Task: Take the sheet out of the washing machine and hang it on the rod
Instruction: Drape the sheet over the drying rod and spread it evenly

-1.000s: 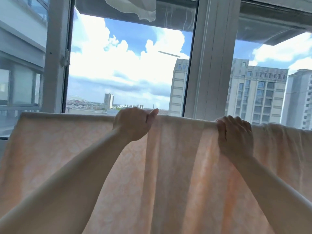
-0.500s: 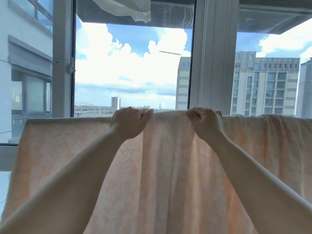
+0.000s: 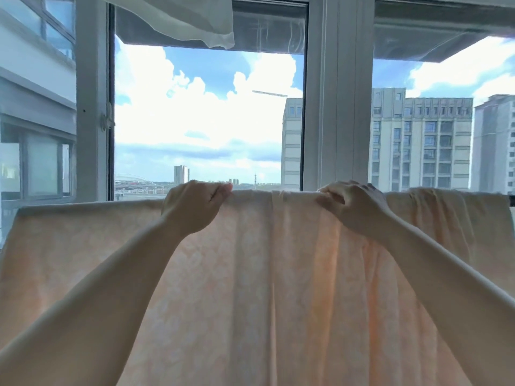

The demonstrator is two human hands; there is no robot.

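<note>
Head camera view: a person's left hand (image 3: 195, 207) and right hand (image 3: 354, 207) pinch the top fold of a peach sheet (image 3: 264, 288) draped over the rod (image 3: 511, 199), apparently smoothing bunched folds toward the rod's right end next.

White curtain (image 3: 195, 20) overhead, window frame (image 3: 334, 107), apartment blocks (image 3: 420, 143) under cloudy sky (image 3: 195, 112)

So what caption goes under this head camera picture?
Both hands, left hand and right hand, grip a peach sheet draped before a sunny window.
</note>
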